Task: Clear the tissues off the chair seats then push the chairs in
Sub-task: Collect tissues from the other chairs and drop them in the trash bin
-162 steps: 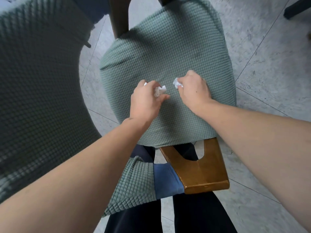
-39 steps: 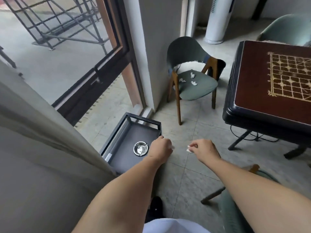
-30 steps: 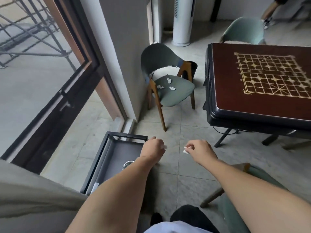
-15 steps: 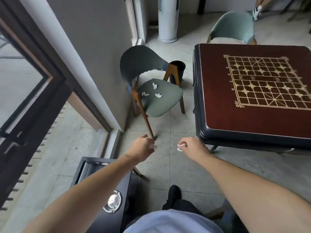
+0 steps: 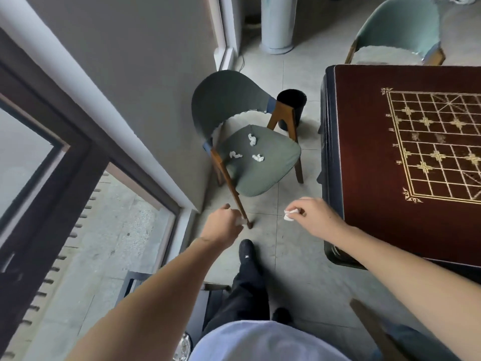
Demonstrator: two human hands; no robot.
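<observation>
my left hand [image 5: 226,223] is curled round a tissue wad, only a white edge showing at its knuckles; my right hand [image 5: 313,214] pinches a crumpled tissue [image 5: 289,214] in its fingertips. three more tissues [image 5: 252,139] lie on the green chair seat [image 5: 256,168], straight above both grips toward frame centre, well apart. the left hand sits nearer the chair's front leg. the black bin [image 5: 291,103] stands beyond it. against half a second ago, the chair looms larger and the chess bench [image 5: 364,157] is closer at right.
</observation>
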